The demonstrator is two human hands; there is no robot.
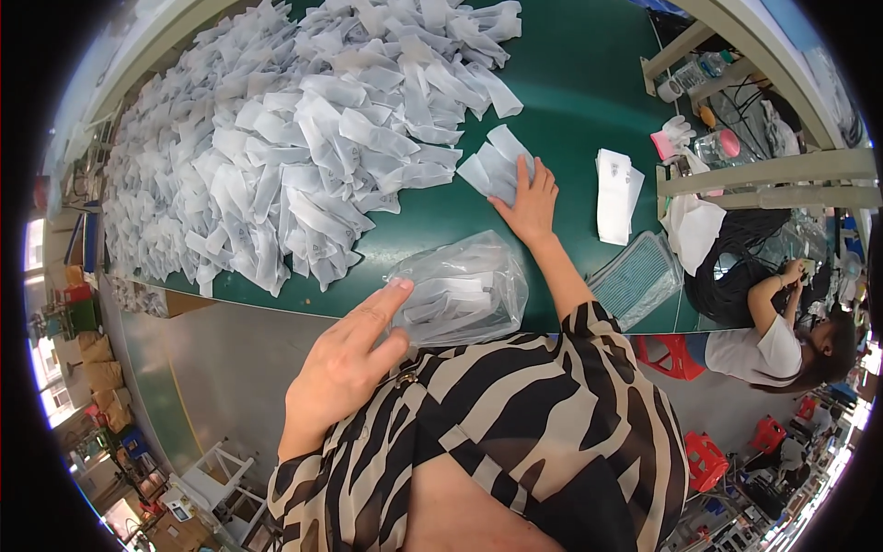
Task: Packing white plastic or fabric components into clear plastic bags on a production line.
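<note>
A large heap of small translucent white packets (pixel 303 138) covers the left and far part of the green table. My right hand (pixel 532 210) reaches onto a few loose packets (pixel 497 164) beside the heap, its thumb at their near edge and its fingers along their right side. Close to my body lies a clear plastic bag (pixel 501 290) with several white packets (pixel 455 299) inside. At that bag's left edge is my left hand (pixel 345 359), fingers stretched out and thumb apart; nothing shows in its grasp.
Right of my right hand sits a stack of white packets (pixel 614 198), with a bluish plastic-wrapped bundle (pixel 639 276) nearer me. Table-frame bars (pixel 763 179), a white cloth (pixel 692 225) and coiled black cables (pixel 736 276) stand farther right. A co-worker (pixel 763 345) sits beyond the right end.
</note>
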